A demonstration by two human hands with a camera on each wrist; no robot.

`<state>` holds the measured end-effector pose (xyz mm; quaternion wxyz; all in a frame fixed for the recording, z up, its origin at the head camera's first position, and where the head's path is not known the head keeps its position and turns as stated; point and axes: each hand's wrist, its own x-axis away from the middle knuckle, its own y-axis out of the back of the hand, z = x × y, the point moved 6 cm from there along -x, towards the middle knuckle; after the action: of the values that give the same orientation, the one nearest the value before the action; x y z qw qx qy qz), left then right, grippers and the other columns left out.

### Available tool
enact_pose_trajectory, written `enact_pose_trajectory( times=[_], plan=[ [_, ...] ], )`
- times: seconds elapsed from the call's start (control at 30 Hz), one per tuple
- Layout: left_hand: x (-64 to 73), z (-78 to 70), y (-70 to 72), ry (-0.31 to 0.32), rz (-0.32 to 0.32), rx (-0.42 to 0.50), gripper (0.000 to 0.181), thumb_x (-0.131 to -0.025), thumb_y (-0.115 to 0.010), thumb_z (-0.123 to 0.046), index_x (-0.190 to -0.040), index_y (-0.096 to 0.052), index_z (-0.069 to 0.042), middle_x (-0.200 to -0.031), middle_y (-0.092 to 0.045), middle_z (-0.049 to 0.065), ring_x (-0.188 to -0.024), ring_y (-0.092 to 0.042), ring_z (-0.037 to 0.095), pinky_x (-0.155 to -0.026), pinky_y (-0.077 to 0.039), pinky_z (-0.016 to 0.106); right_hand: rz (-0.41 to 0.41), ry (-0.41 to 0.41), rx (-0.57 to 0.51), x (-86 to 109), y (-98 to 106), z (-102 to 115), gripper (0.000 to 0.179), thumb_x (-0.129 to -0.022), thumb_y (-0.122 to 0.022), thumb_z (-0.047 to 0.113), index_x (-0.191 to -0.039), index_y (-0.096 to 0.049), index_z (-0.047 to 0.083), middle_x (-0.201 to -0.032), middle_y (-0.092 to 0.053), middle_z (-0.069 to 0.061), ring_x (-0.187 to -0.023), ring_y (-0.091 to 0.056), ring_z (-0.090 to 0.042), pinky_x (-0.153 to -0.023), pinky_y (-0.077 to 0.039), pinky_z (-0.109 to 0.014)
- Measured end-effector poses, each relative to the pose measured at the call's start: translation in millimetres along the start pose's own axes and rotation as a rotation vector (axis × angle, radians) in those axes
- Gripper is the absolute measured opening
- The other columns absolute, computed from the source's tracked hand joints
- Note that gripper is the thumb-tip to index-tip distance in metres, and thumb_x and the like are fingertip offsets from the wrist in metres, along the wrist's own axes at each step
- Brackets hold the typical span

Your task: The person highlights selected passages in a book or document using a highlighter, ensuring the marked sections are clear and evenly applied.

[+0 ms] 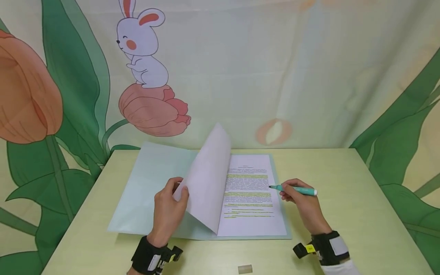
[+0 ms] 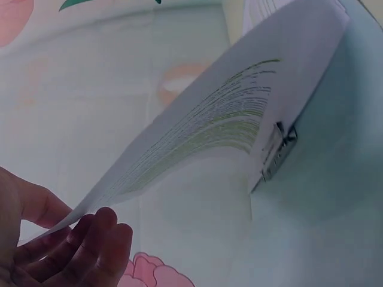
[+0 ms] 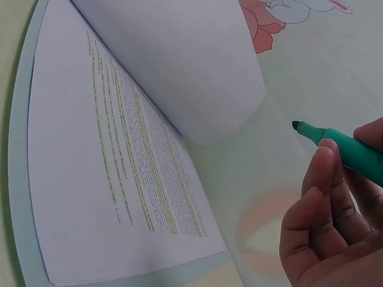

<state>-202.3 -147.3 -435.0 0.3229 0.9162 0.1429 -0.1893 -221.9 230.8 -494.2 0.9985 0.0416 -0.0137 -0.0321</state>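
Note:
An open pale-blue folder [image 1: 151, 168] lies on the table with printed sheets inside. My left hand [image 1: 170, 208] pinches the edge of a turned sheet [image 1: 207, 179], which curves up off the stack. Yellow-green highlighted lines show on its printed side in the left wrist view, beside a metal clip [image 2: 278, 152] at the folder's spine. The page beneath [image 1: 251, 227] also has several highlighted lines. My right hand [image 1: 304, 204] holds an uncapped teal highlighter [image 1: 302, 190] between thumb and fingers, its dark tip at the page's right edge. In the right wrist view the highlighter [image 3: 350, 152] points away from the fingers.
A small grey-brown block [image 1: 245, 269] sits at the table's front edge. The pale-yellow table [image 1: 343, 191] reaches back to a curtain [image 1: 309, 76] printed with a rabbit and tulips. Black wrist straps with small cameras are on both wrists.

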Motion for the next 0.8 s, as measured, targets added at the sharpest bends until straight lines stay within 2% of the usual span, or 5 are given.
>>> enact_pose_trajectory(
  times=[0.17,0.37,0.57,0.67,0.8],
  plan=[
    [2.9,13.2,10.7,0.029,-0.023,-0.038,0.023,-0.091,-0.063,-0.008,-0.113,-0.063,-0.001,-0.093,-0.072,0.020,-0.094,-0.070,0.035,-0.079,-0.056,0.049,0.007,-0.021,0.000,0.4,-8.0,-5.8,0.034,-0.093,-0.068,0.034,-0.102,-0.065,0.002,-0.085,-0.071,-0.003,-0.084,-0.068,-0.025,-0.080,-0.056,-0.027],
    [8.9,28.5,19.3,0.057,-0.007,-0.114,0.027,-0.090,-0.061,-0.006,-0.117,-0.060,-0.004,-0.090,-0.072,0.018,-0.080,-0.067,0.029,-0.065,-0.049,0.035,0.031,-0.047,-0.012,0.2,-18.0,-13.3,0.033,-0.093,-0.068,0.030,-0.104,-0.065,-0.001,-0.084,-0.071,-0.002,-0.081,-0.069,-0.022,-0.079,-0.056,-0.027],
    [15.6,40.2,20.7,-0.015,0.018,-0.233,0.040,-0.087,-0.060,-0.001,-0.127,-0.059,-0.005,-0.091,-0.072,0.023,-0.059,-0.055,0.023,-0.058,-0.045,0.034,0.050,-0.092,-0.003,1.1,-24.2,-20.4,0.035,-0.092,-0.069,0.032,-0.105,-0.065,-0.001,-0.085,-0.071,-0.002,-0.085,-0.068,-0.026,-0.080,-0.056,-0.029],
    [20.4,45.2,18.2,-0.049,0.063,-0.297,0.044,-0.085,-0.058,0.002,-0.129,-0.061,-0.005,-0.087,-0.070,0.020,-0.054,-0.039,0.016,-0.054,-0.041,0.033,0.059,-0.118,-0.011,0.6,-26.1,-24.8,0.035,-0.092,-0.069,0.032,-0.105,-0.066,0.000,-0.089,-0.071,-0.006,-0.091,-0.068,-0.031,-0.081,-0.056,-0.029],
    [26.8,52.1,13.1,-0.058,0.165,-0.399,0.047,-0.085,-0.055,0.002,-0.131,-0.062,-0.006,-0.075,-0.059,0.010,-0.053,-0.034,0.012,-0.047,-0.032,0.026,0.070,-0.144,-0.033,-0.2,-28.2,-29.6,0.035,-0.092,-0.070,0.031,-0.106,-0.066,-0.001,-0.091,-0.072,-0.008,-0.091,-0.069,-0.028,-0.082,-0.056,-0.029]
  ],
)
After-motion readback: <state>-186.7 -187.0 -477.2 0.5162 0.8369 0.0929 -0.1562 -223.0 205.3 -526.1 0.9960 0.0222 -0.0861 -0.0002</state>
